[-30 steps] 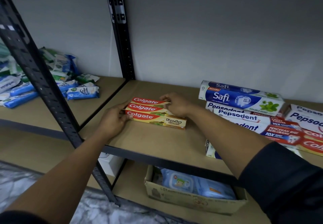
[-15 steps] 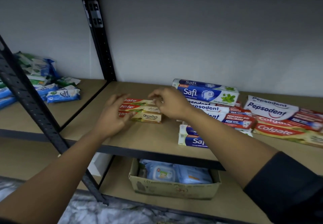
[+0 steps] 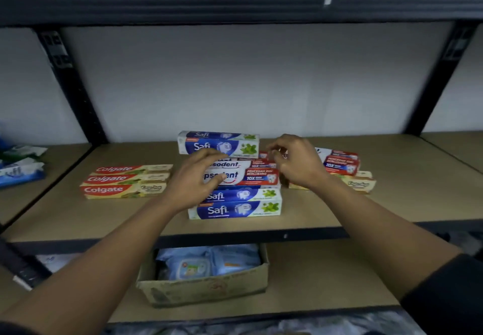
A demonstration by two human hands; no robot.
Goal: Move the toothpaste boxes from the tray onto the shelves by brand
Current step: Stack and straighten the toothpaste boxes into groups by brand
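You had three Colgate boxes in a row on the left, easy count. One more box with the same beige end poked out on the right. Safi boxes: at least two, one at the back, one in front. Pepsodent boxes overlapped too much to count. One cardboard box sat below.

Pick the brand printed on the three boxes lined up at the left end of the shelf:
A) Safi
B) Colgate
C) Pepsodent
B: the three Colgate boxes lie side by side there, each with the name in white on red.
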